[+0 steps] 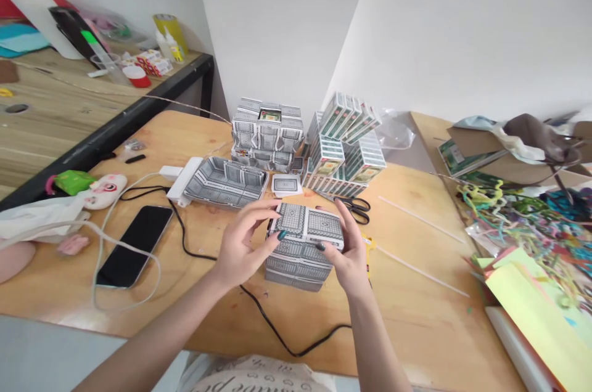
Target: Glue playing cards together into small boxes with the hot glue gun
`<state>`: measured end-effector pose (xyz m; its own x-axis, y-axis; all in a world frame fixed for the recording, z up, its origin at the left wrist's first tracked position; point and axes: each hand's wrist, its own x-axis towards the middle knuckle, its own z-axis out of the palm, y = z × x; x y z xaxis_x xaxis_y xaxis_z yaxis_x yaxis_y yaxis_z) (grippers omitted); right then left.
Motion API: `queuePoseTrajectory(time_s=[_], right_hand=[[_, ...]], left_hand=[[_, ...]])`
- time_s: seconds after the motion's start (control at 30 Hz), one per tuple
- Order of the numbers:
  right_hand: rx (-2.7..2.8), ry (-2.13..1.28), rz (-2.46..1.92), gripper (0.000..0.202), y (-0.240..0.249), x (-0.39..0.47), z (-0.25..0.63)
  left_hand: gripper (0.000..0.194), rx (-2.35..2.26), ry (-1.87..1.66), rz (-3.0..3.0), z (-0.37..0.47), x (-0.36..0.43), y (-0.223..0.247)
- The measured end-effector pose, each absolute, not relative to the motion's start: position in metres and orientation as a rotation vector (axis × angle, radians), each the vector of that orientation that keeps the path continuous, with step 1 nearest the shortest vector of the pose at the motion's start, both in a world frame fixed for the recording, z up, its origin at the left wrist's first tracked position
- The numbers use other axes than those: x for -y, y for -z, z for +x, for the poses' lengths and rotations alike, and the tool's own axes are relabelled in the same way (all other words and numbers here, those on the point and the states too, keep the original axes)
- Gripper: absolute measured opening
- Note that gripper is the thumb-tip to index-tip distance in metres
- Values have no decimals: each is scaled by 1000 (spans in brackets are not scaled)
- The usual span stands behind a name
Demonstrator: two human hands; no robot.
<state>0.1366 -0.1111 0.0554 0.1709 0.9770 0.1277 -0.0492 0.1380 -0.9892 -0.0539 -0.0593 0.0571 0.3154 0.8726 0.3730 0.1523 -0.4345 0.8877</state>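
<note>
A box built of grey-patterned playing cards stands on the table in front of me. My left hand grips its upper left side, thumb on the near face and fingers toward the back. On the right edge, my right hand holds it the same way, thumb at the front. Behind it lie a small stack of loose playing cards and an open tray made of cards. A larger structure of folded cards stands farther back, beside stacked card packs.
Black scissors lie behind my right hand. A phone and a white cable are at left. A black cord crosses the table's front. Coloured pipe cleaners and paper sheets crowd the right.
</note>
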Motion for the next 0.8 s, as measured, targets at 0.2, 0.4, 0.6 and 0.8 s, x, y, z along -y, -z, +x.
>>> queuePoseTrajectory(time_s=[0.2,0.4,0.6,0.8], right_hand=[[1294,-988,-1035,72,-68,114,144],[1492,-971,-1021,74,-76,111,146],[1511,-1017,-1000,76,-78,110,146],[1562,-1014,-960,76,-82,104,147]], left_hand=[[53,-853,-619,2255,-74,34,-101],[54,-775,-425,2410,-68,31,-116],[51,-794,-330,2457,-69,32,-120],[54,-787,-408,2419,-69,33,-118]])
